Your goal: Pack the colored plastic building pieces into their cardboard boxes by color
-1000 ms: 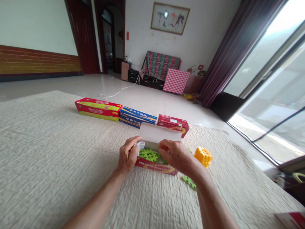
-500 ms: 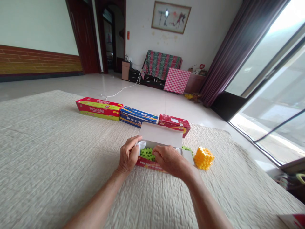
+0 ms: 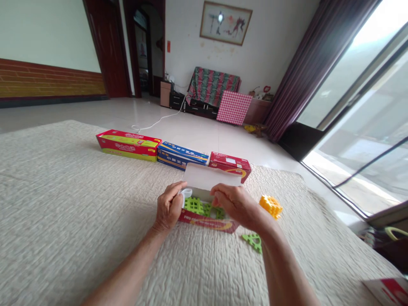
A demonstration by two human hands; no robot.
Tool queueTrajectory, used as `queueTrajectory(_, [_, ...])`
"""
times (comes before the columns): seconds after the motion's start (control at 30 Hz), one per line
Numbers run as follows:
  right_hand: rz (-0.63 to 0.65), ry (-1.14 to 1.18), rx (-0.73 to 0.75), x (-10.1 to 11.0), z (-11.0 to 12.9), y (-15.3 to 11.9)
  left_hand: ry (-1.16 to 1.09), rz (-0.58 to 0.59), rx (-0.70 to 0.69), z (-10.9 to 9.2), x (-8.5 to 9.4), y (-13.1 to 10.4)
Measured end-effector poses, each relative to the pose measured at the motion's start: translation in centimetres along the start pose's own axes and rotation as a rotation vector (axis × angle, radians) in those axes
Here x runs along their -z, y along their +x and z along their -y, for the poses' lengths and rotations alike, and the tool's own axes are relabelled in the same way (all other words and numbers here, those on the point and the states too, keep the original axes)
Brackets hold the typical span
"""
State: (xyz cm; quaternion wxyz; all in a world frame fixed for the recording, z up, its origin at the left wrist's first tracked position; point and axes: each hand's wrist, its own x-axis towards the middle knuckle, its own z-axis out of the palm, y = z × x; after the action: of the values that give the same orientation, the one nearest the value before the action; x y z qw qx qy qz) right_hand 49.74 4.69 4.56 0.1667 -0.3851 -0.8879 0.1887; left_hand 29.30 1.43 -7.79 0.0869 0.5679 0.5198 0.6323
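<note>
An open red box (image 3: 207,223) with its white lid flap (image 3: 212,176) raised lies on the quilted mat. Green lattice pieces (image 3: 194,205) and a white strap-like item (image 3: 186,193) are inside it. My left hand (image 3: 169,206) grips the box's left end, fingers closed around its edge. Above the right part of the opening is my right hand (image 3: 231,202), fingers curled together; whatever they hold, if anything, is hidden. A green triangular piece (image 3: 253,241) rests on the mat, partly covered by my right forearm. To the right sits a yellow lattice block (image 3: 270,206).
Behind the open box stand a red-and-green box (image 3: 129,146), a blue box (image 3: 181,156) and another red box (image 3: 230,163) in a row. A white and red object (image 3: 387,291) lies at the lower right corner.
My right hand has lifted and moved right, uncovering more green pieces in the box. The green triangular piece now shows on the mat near my right forearm. The view has shifted slightly.
</note>
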Motion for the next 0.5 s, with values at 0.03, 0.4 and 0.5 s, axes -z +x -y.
queueTrajectory(0.03, [-0.060, 0.015, -0.020, 1.0, -0.9, -0.3, 0.000, 0.000, 0.000, 0.0, 0.0, 0.0])
queueTrajectory(0.4, [0.017, -0.300, -0.272, 3.2, -10.6, -2.9, -0.005, 0.005, 0.018, 0.7, 0.1, -0.2])
queueTrajectory(0.5, [0.055, -0.337, -0.288, 2.0, -10.9, -2.7, -0.003, -0.001, 0.024, 0.7, 0.1, -0.2])
